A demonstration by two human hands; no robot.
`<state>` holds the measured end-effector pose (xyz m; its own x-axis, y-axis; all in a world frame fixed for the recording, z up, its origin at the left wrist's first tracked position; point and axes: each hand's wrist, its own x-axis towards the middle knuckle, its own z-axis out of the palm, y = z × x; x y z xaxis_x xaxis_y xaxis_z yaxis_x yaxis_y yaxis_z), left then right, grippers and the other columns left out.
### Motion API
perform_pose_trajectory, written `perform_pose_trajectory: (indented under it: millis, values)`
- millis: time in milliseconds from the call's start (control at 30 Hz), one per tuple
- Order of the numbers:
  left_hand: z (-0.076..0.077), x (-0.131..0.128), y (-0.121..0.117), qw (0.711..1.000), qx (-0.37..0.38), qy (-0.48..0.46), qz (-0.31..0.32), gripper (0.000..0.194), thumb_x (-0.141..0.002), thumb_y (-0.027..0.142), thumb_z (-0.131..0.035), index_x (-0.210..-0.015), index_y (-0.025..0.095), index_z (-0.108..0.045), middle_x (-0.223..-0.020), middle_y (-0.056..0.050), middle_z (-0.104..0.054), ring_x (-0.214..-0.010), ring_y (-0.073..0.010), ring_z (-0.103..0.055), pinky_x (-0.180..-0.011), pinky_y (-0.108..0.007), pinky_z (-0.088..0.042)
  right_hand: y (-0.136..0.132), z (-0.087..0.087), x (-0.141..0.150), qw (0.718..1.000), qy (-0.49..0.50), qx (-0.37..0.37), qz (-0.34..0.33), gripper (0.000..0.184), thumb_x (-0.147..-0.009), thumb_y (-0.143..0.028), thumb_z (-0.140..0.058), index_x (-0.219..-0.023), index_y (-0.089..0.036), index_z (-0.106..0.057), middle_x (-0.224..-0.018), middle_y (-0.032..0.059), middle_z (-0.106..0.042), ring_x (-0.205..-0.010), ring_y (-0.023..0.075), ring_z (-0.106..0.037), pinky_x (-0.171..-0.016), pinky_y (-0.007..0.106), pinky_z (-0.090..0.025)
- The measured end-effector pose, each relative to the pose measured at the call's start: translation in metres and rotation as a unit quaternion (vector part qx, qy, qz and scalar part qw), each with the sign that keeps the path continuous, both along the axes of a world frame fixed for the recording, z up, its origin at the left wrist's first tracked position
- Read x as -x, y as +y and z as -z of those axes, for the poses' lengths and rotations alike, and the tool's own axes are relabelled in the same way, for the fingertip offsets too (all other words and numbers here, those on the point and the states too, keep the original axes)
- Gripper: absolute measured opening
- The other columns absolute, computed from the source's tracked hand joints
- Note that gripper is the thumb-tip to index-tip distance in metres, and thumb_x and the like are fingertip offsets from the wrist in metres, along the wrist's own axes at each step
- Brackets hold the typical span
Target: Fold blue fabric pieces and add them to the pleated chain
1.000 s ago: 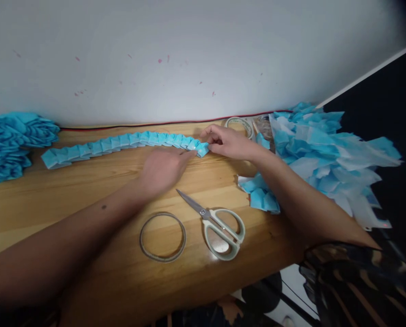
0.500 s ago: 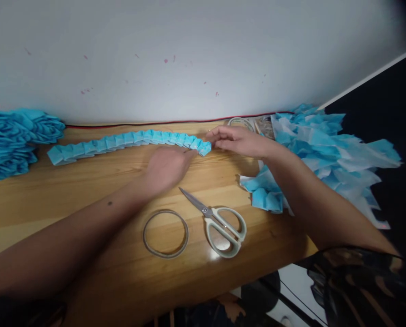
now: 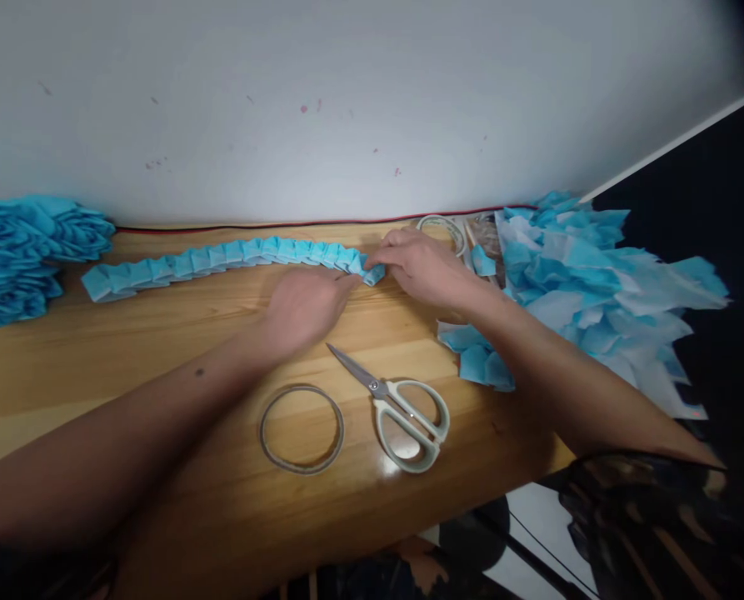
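Observation:
A long strip of overlapping folded blue paper petals [image 3: 243,252] lies in a slight arc on the wooden table. My left hand [image 3: 306,308] is closed at its right end, fingertips pinching the lower edge of the strip. From the other side my right hand [image 3: 418,262] grips the endmost petal between thumb and fingers; part of that petal is hidden behind the fingertips. In front of my hands lie scissors [image 3: 402,421] with pale handles, blades nearly together, and a thin tape ring [image 3: 302,430].
Finished blue paper roses [image 3: 27,258] sit at the far left. On the right is a heap of loose blue and white petals [image 3: 602,283], with a few folded pieces [image 3: 481,358] beside my right forearm. A tape roll [image 3: 441,232] and a red-black wire [image 3: 252,227] lie by the wall.
My right hand has moved slightly left and its fingers have closed over the strip's end petal. My left hand holds its place. The view has shifted a little.

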<state>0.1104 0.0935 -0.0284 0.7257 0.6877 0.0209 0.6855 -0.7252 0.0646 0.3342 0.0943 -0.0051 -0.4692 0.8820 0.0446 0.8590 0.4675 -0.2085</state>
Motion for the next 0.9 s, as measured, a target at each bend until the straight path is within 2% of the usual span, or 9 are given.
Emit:
perform_pose_trajectory:
  millis: [100,233,300,467,600,700,800,900]
  values:
    - [0.0,0.0,0.0,1.0,-0.003,-0.004,0.01,0.041,-0.106,0.02,-0.039,-0.136,0.023,-0.066,-0.111,-0.009,-0.079,-0.091,-0.0278,-0.072,-0.065,-0.035,-0.041,0.004,0.003,-0.006,1.0,0.014,-0.005,0.005,0.047,-0.09,-0.006,-0.042,-0.109,-0.023,-0.081,-0.101,0.008,-0.073,-0.1,0.0256,-0.062,-0.087,0.036,-0.044]
    - [0.0,0.001,0.0,1.0,0.005,-0.009,0.006,0.041,-0.106,0.02,-0.038,-0.134,0.024,-0.067,-0.113,-0.009,-0.079,-0.093,-0.0277,-0.072,-0.067,-0.035,-0.042,0.005,0.008,-0.024,0.989,0.127,-0.03,0.066,0.045,-0.085,-0.005,-0.046,-0.114,-0.019,-0.077,-0.108,0.0083,-0.074,-0.102,0.0238,-0.066,-0.091,0.034,-0.048]
    - [-0.001,0.001,0.0,1.0,0.007,-0.013,0.005,0.041,-0.107,0.021,-0.037,-0.133,0.023,-0.068,-0.112,-0.01,-0.078,-0.093,-0.0274,-0.072,-0.068,-0.035,-0.043,-0.003,0.008,-0.03,0.985,0.147,-0.037,0.08,0.044,-0.085,-0.005,-0.046,-0.114,-0.017,-0.076,-0.108,0.0093,-0.075,-0.1,0.0237,-0.067,-0.09,0.035,-0.049]
    - [-0.004,0.001,-0.002,1.0,0.02,-0.021,0.001,0.039,-0.105,0.02,-0.04,-0.132,0.023,-0.069,-0.114,-0.011,-0.078,-0.094,-0.028,-0.072,-0.071,-0.035,-0.044,-0.034,0.008,-0.023,0.995,0.096,0.0,0.021,0.049,-0.084,-0.003,-0.043,-0.116,-0.017,-0.078,-0.112,0.0109,-0.075,-0.107,0.0259,-0.068,-0.095,0.038,-0.051]
    - [-0.001,0.001,-0.001,1.0,0.006,-0.024,0.001,0.038,-0.103,0.019,-0.043,-0.13,0.022,-0.07,-0.112,-0.011,-0.079,-0.096,-0.0286,-0.072,-0.072,-0.035,-0.045,-0.047,0.009,-0.011,0.998,0.058,0.013,0.028,0.054,-0.087,-0.003,-0.043,-0.127,-0.019,-0.075,-0.121,0.0104,-0.074,-0.113,0.0262,-0.067,-0.095,0.038,-0.051]
    - [0.001,0.002,-0.001,1.0,-0.008,-0.024,0.004,0.039,-0.103,0.02,-0.042,-0.129,0.022,-0.071,-0.109,-0.011,-0.079,-0.094,-0.0291,-0.073,-0.07,-0.035,-0.043,-0.049,0.006,-0.008,0.999,0.023,0.013,0.035,0.055,-0.086,-0.002,-0.044,-0.127,-0.021,-0.076,-0.122,0.0097,-0.074,-0.113,0.0264,-0.067,-0.091,0.036,-0.051]
    - [0.001,0.003,-0.001,1.0,-0.009,-0.025,0.01,0.04,-0.104,0.02,-0.04,-0.13,0.023,-0.07,-0.108,-0.011,-0.079,-0.092,-0.029,-0.073,-0.068,-0.034,-0.043,-0.046,0.0,-0.014,0.999,0.033,0.011,0.027,0.05,-0.085,-0.002,-0.045,-0.115,-0.022,-0.079,-0.118,0.0075,-0.076,-0.11,0.0247,-0.068,-0.092,0.035,-0.05]
    - [0.0,0.001,-0.001,1.0,0.007,-0.012,-0.003,0.042,-0.104,0.021,-0.04,-0.133,0.025,-0.069,-0.109,-0.011,-0.079,-0.091,-0.0278,-0.072,-0.069,-0.034,-0.043,-0.036,-0.007,-0.023,0.997,0.054,0.002,0.064,0.041,-0.088,-0.008,-0.048,-0.112,-0.02,-0.079,-0.111,0.0071,-0.078,-0.101,0.0235,-0.07,-0.087,0.034,-0.05]
